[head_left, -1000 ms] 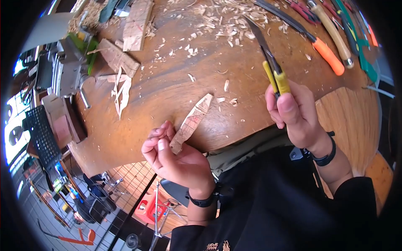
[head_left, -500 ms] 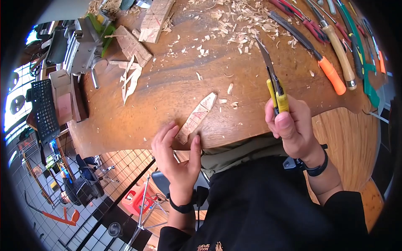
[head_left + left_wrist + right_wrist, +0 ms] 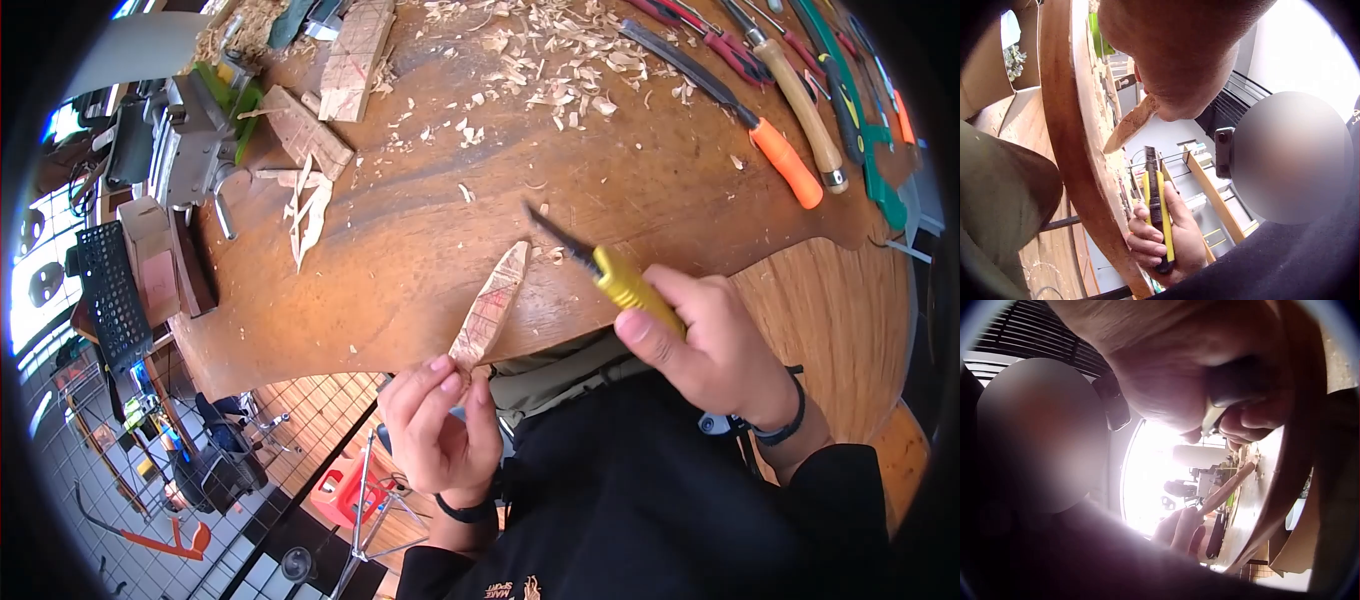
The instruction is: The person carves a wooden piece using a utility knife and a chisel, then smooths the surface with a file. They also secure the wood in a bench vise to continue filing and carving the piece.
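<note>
A slim carved piece of wood (image 3: 492, 308) with red pencil lines points away from the body in the head view. My left hand (image 3: 440, 425) pinches its near end between fingers and thumb over the table's front edge. In my right hand (image 3: 705, 345) I grip a yellow-and-black utility knife (image 3: 625, 283). Its dark blade points up and left, a little to the right of the wood's tip. The left wrist view shows the knife (image 3: 1157, 212) upright in the right hand, with the wood (image 3: 1130, 130) above it. The wood (image 3: 1229, 490) also shows in the right wrist view.
Pale shavings (image 3: 560, 70) cover the far middle of the wooden table (image 3: 400, 250). An orange-handled file (image 3: 785, 160), a wooden-handled tool (image 3: 800, 100) and pliers (image 3: 740, 55) lie at the right. Left stand a metal vise (image 3: 195, 150) and wood offcuts (image 3: 312, 130).
The left hand let the wood lie on the table, opened beside it, then took its near end. The right hand lowered the knife and tilted its blade leftward toward the wood.
</note>
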{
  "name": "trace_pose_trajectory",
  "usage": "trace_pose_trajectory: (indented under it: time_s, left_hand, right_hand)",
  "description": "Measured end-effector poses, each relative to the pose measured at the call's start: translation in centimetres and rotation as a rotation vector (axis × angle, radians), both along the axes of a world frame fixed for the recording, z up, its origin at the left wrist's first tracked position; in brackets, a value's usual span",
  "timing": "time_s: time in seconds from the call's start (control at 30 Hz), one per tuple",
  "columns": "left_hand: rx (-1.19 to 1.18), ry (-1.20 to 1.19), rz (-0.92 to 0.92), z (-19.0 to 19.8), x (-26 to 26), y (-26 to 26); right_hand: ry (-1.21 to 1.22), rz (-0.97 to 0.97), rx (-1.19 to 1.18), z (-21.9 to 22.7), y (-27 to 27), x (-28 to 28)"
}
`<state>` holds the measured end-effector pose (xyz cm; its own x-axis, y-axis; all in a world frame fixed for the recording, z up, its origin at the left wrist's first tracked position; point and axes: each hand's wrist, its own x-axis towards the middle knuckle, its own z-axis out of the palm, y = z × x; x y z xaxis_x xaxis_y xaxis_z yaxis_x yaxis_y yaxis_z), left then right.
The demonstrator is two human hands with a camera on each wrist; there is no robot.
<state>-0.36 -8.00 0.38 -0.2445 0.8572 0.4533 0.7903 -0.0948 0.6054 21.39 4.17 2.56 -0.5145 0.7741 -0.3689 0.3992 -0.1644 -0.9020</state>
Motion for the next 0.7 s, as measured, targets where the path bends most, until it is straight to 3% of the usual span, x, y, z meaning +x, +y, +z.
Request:
trace_pose_trajectory:
  time_s: [0.13, 0.33, 0.43, 0.5, 0.7]
  left_hand:
    - [0.059, -0.028, -0.052, -0.1, 0.6, 0.6]
    - [0.119, -0.108, -0.101, -1.6, 0.5, 1.6]
    - [0.261, -0.194, -0.121, -2.6, 1.5, 3.5]
    - [0.372, -0.538, -0.043, -2.5, 3.6, 4.8]
    - [0.422, -0.782, -0.172, -2.0, 4.2, 5.0]
  right_hand:
    - [-0.045, 0.085, -0.147, 0.5, -0.6, 0.3]
    - [-0.103, 0.129, -0.2, 0.5, -0.5, 0.2]
    - [-0.084, 0.12, -0.161, 0.3, -0.7, 0.1]
    - [-0.115, 0.157, -0.188, 0.3, -0.5, 0.1]
    - [-0.174, 0.238, -0.213, 0.1, -0.3, 0.2]
